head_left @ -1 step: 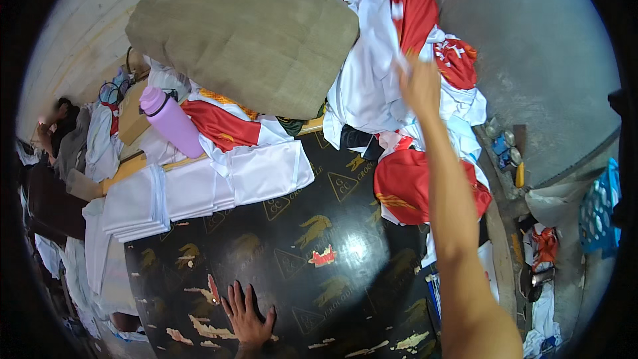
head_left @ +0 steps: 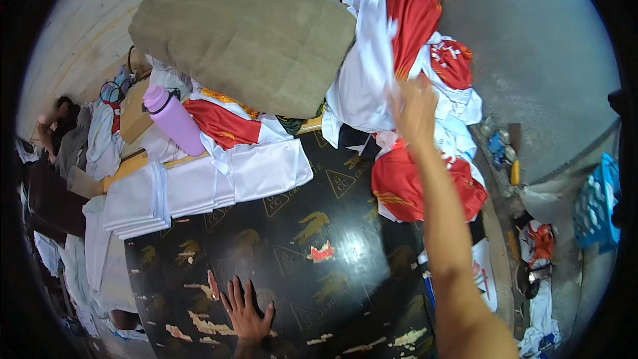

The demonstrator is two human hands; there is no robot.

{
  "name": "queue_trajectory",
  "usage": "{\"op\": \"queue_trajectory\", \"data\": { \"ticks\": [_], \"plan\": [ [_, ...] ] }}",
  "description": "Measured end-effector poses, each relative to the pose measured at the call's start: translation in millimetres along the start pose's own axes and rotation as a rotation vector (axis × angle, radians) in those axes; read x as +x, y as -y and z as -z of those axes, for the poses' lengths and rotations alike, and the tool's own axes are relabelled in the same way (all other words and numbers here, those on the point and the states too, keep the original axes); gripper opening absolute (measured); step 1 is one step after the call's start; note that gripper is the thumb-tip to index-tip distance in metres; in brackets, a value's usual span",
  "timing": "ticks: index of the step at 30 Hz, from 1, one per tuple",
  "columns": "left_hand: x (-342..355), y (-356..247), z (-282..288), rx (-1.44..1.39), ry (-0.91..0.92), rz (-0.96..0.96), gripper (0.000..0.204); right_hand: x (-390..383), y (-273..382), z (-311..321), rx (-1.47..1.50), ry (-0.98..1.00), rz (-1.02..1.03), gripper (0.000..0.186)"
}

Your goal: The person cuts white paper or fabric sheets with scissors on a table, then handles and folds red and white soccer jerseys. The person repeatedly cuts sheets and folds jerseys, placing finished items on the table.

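Note:
My left hand (head_left: 247, 312) lies flat on the black board (head_left: 279, 226), fingers spread, holding nothing. My right hand (head_left: 416, 108) reaches to the heap at the far right. Its fingers, smeared by motion, are closed on the edge of a white and red garment (head_left: 365, 73) of shiny cloth. Below that hand a bundled red garment (head_left: 399, 183) rests on the board, partly covered by my forearm. Stacked white folded cloth pieces (head_left: 136, 199) are laid in an overlapping row along the board's far left edge.
A large olive cloth-covered bundle (head_left: 246, 33) sits behind the board. A purple bottle (head_left: 174, 119) leans by the folded cloth. At the right are a blue perforated basket (head_left: 595, 203) and clothes on the floor. Another person (head_left: 56, 123) is at the far left.
My right hand has drawn slightly down toward me, and the white and red garment has shifted with it. My left hand stays flat on the board.

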State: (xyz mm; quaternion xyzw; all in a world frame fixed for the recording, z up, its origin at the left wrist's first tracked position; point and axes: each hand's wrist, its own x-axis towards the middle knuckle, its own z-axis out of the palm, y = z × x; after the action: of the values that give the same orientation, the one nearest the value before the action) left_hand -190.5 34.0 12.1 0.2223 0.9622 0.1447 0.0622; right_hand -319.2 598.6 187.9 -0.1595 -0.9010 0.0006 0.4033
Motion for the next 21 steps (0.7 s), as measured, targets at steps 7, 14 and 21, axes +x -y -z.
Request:
{"op": "queue_trajectory", "data": {
  "ticks": [7, 14, 21],
  "plan": [
    [8.3, -18.1, 44.2, -0.199, 0.137, 0.062, 0.074, -346.7, 216.8, 246.6, 0.992, 1.542, 0.061, 0.043],
    [-170.4, -53.0, 121.2, -0.891, 0.755, -0.651, 0.072, -245.7, 259.4, 442.6, 0.882, 0.831, -0.031, 0.036],
    [-206.4, 283.5, 293.6, -0.127, -0.673, 0.428, 0.038, -170.5, 331.5, 451.4, -0.085, 0.908, 0.315, 0.046]
  ]
}}
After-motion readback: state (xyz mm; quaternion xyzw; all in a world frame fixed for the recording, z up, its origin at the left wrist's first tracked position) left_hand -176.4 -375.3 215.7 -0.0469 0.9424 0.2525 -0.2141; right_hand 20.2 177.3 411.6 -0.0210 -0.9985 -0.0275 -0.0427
